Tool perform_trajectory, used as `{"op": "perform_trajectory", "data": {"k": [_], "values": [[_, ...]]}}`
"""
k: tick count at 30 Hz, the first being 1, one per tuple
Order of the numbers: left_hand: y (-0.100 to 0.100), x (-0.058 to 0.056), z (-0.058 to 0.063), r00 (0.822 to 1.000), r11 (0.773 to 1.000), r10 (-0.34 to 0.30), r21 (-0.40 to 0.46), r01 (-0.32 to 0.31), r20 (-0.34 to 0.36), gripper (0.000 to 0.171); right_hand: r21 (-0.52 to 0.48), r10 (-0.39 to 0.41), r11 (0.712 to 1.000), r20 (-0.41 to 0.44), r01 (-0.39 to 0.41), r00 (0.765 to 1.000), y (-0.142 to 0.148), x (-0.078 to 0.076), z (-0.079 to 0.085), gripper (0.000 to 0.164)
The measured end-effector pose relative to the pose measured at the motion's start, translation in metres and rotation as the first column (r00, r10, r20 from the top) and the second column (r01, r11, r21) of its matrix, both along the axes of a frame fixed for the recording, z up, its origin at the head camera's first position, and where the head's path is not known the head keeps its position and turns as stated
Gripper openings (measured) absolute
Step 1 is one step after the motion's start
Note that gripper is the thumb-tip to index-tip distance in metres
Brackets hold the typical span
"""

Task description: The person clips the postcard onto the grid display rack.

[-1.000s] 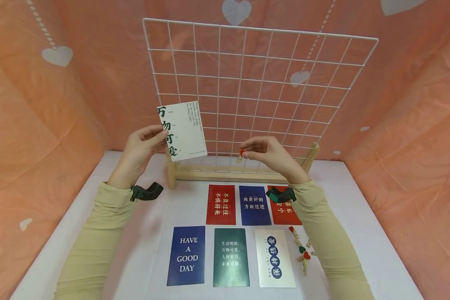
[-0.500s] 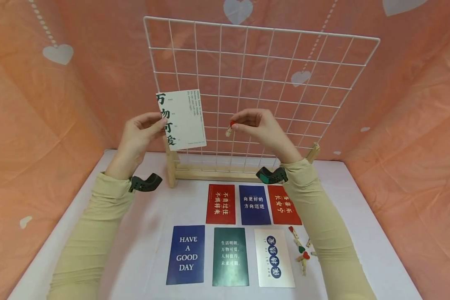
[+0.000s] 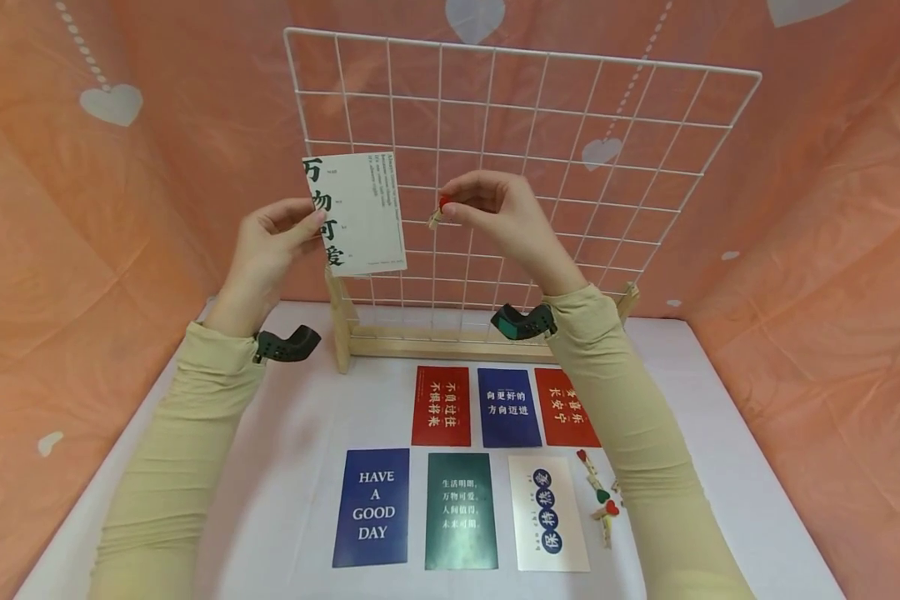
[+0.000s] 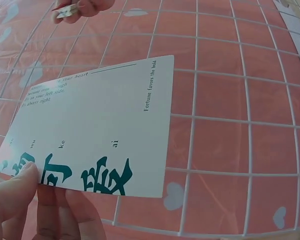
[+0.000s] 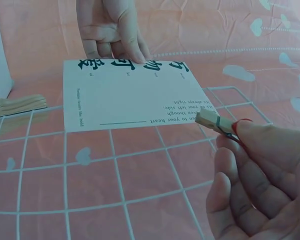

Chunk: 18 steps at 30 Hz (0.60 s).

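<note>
In the head view my left hand [image 3: 270,250] pinches a white card [image 3: 363,217] by its left edge, thumb on the printed face. Large dark green characters run down that edge, with small English lines on the other side. The card stands upright in front of the left part of a white wire grid [image 3: 540,175]. Right of it, my right hand [image 3: 498,212] pinches a small wooden clothespin [image 3: 437,218] with a red heart on it. In the right wrist view the clothespin's tip [image 5: 205,118] overlaps the card's corner.
The grid leans in a wooden stand [image 3: 420,345]. On the white table lie two rows of cards, among them a red card [image 3: 441,407], a blue card [image 3: 371,508] and a green card [image 3: 461,512]. Several heart clothespins [image 3: 606,510] lie at the right, near my right sleeve.
Both hands have risen in front of the grid, the card and the clothespin with them. My right hand has also moved left, closer to the card. The cards on the table stay put.
</note>
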<state>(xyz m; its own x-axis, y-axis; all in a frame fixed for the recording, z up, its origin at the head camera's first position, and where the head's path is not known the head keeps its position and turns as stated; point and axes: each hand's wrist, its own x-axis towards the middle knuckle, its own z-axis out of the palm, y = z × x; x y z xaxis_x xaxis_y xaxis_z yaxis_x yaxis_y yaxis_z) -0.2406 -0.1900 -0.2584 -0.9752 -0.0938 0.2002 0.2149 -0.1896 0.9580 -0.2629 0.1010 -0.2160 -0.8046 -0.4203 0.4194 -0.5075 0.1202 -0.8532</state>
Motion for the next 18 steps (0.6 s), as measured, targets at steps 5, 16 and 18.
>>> {"op": "perform_trajectory", "data": {"k": [5,16,18], "values": [[0.002,-0.002,0.009,1.000,1.000,0.013,-0.008,-0.013,-0.007,0.023,-0.041,-0.008,0.999,-0.027,0.007,1.000,-0.007,-0.004,0.008,0.023],[0.007,-0.013,0.025,0.997,0.999,0.013,0.053,-0.009,-0.078,0.016,-0.079,-0.051,0.996,-0.096,0.043,0.994,-0.029,0.010,0.044,0.021],[0.006,-0.014,0.026,0.998,0.998,0.013,0.065,-0.008,-0.064,0.017,-0.078,-0.063,0.995,-0.104,0.055,0.993,-0.032,0.014,0.050,0.021]]}}
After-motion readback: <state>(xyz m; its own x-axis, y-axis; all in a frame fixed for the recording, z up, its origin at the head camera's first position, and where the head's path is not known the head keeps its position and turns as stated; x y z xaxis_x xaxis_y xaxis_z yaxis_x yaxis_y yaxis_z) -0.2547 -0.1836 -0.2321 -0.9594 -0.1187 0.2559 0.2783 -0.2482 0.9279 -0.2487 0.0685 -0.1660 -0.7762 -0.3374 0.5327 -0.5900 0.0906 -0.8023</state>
